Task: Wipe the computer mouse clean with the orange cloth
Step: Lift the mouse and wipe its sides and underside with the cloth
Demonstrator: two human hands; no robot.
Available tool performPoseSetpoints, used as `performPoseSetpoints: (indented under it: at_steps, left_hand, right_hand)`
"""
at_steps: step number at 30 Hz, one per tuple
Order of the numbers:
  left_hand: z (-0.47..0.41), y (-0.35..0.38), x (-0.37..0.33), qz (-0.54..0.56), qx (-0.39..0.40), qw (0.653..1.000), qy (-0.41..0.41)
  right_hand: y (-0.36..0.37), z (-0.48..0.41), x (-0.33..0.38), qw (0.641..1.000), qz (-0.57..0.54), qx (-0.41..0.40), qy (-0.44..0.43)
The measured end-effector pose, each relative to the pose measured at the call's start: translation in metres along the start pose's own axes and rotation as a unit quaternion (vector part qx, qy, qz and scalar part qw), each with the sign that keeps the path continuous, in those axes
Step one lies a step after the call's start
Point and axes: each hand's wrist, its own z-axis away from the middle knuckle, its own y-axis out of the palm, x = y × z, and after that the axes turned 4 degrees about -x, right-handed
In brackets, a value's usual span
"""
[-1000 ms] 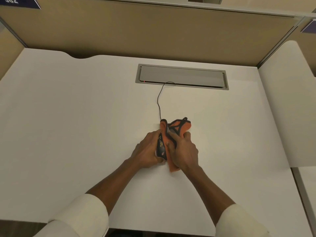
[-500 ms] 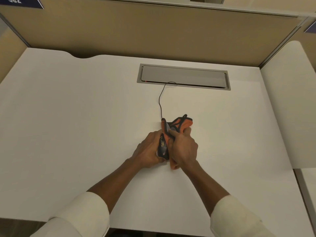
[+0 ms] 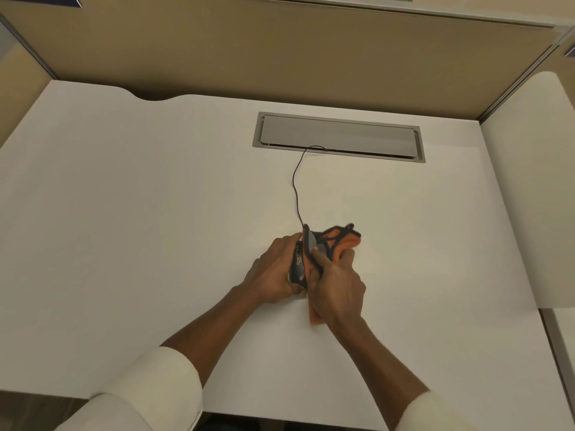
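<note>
Computer mouse (image 3: 298, 265), dark with small orange markings, is sitting tipped on its side near the middle of the white desk top (image 3: 155, 213), held between both hands. The left hand (image 3: 273, 275) is cupping the mouse from the left, fingers curled closed around its body. The right hand (image 3: 337, 290) is pressing the orange cloth with dark edging (image 3: 337, 242) against the mouse's right side, fingers closed on the fabric and the forefinger lying along it. Part of the cloth is bunching out beyond the right hand's fingertips, and another corner is showing below that hand's wrist. A thin black cable (image 3: 295, 188) is running from the front of the mouse across the desk to the grey rectangular cable hatch (image 3: 339, 135) set into the desk's far side. Cream sleeves (image 3: 149, 390) are covering both forearms at the near edge.
</note>
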Motion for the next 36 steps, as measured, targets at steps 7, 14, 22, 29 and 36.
performPoseSetpoints:
  at_steps: [7,14,22,29,36]
  left_hand:
    - [-0.002,0.0,0.001,-0.009,-0.004,1.0,0.002]
    - [-0.001,0.001,0.003,-0.004,0.007,1.0,0.001]
    - [-0.003,0.0,0.004,-0.011,-0.002,1.0,0.009]
    - [-0.002,0.001,0.003,-0.006,0.006,1.0,0.005]
    - [-0.004,0.007,0.007,0.003,0.014,1.0,-0.014]
  right_hand:
    - [0.002,-0.041,0.005,1.0,0.006,-0.006,-0.029]
    - [0.002,0.03,-0.009,1.0,-0.003,-0.002,-0.025]
    - [-0.006,-0.013,0.001,0.999,0.006,-0.004,-0.034]
    - [0.002,-0.018,-0.009,1.0,-0.028,0.0,-0.014]
    - [0.009,0.034,-0.028,0.998,-0.055,-0.01,-0.023]
